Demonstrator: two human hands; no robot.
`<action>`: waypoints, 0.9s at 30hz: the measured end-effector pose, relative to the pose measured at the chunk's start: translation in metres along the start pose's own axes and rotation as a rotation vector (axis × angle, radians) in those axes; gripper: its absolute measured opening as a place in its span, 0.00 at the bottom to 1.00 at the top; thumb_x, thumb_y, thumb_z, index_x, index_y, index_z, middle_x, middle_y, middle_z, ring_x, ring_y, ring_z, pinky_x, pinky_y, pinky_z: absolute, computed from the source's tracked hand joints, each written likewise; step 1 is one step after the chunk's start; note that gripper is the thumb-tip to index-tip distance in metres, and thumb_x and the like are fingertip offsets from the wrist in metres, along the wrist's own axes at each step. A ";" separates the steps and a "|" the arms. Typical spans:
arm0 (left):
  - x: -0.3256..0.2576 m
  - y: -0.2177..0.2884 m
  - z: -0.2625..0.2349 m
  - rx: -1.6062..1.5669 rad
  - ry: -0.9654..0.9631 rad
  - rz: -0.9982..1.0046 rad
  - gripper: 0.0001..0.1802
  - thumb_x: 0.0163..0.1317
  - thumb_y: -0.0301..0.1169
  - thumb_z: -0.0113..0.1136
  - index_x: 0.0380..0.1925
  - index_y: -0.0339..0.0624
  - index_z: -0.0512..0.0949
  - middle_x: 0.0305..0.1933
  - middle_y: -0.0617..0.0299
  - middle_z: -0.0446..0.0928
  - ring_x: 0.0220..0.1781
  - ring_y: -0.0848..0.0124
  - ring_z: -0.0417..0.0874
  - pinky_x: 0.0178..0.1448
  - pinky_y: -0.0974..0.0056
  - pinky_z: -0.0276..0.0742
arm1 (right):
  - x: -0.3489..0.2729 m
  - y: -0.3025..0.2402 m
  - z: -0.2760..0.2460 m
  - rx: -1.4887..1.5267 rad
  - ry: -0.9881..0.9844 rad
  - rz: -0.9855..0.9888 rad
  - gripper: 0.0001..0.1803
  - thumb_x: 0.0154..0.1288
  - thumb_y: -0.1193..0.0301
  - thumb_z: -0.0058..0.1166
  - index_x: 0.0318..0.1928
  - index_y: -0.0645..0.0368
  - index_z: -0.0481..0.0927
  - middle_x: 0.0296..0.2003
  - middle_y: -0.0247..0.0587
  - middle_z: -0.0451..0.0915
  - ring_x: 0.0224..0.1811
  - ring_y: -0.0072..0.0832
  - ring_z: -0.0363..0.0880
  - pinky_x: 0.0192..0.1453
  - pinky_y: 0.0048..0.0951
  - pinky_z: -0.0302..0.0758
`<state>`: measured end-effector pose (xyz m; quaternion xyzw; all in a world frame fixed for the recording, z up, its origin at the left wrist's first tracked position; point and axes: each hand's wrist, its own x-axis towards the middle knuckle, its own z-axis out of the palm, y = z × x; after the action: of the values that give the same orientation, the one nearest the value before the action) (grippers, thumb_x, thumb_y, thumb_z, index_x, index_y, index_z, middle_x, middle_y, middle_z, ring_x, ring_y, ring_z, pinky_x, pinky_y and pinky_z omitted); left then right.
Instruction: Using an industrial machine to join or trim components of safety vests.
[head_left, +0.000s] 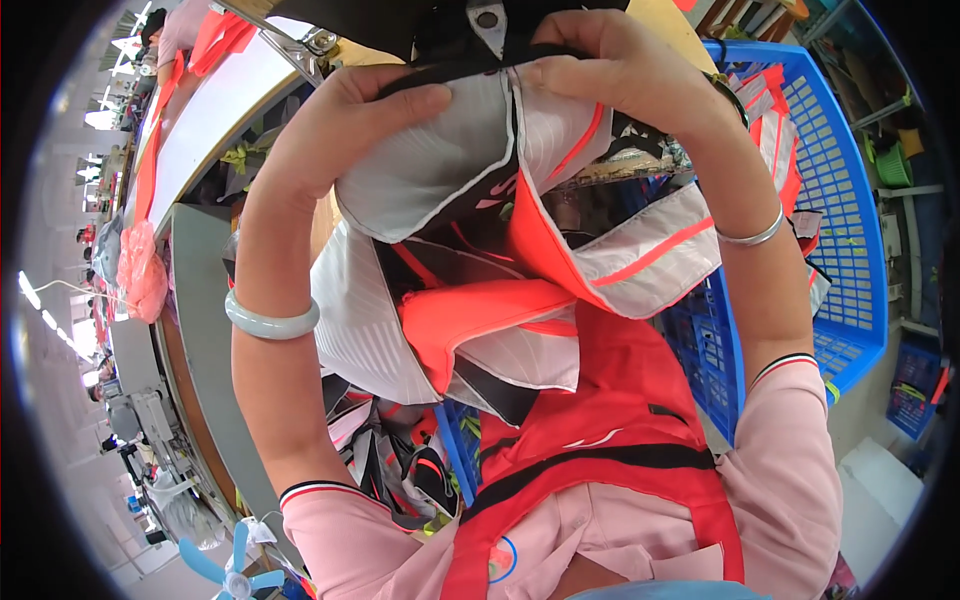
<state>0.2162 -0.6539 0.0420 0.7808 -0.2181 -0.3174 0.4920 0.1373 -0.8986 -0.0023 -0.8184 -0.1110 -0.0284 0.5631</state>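
Note:
Both my hands are raised and grip the top edge of a bundle of cut garment pieces (470, 260) in white, black and orange-red fabric. My left hand (345, 125) pinches the white panel with the thumb on top. My right hand (610, 60) clutches the black-edged top of the same bundle. The pieces hang down in front of my red apron (610, 420). A pale jade bangle (270, 322) circles my left wrist and a silver bangle (752, 236) my right.
A blue plastic basket (840, 200) with more cut pieces stands to my right. A smaller blue crate (455, 450) of fabric sits below the bundle. A long work table (200, 300) with sewing machines runs along the left. A blue fan (230, 570) is at lower left.

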 end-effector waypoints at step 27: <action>-0.054 -0.044 0.112 -0.255 -0.540 -0.048 0.18 0.70 0.44 0.49 0.32 0.40 0.75 0.29 0.74 0.69 0.34 0.82 0.67 0.38 0.72 0.67 | -0.136 -0.067 0.125 -1.223 -0.394 -0.567 0.08 0.54 0.69 0.49 0.27 0.60 0.78 0.30 0.41 0.74 0.40 0.33 0.71 0.47 0.37 0.64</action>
<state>0.1001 -0.6703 -0.0179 0.6050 -0.2810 -0.5499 0.5026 -0.0190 -0.7797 -0.0101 -0.9178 -0.3840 -0.0825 -0.0581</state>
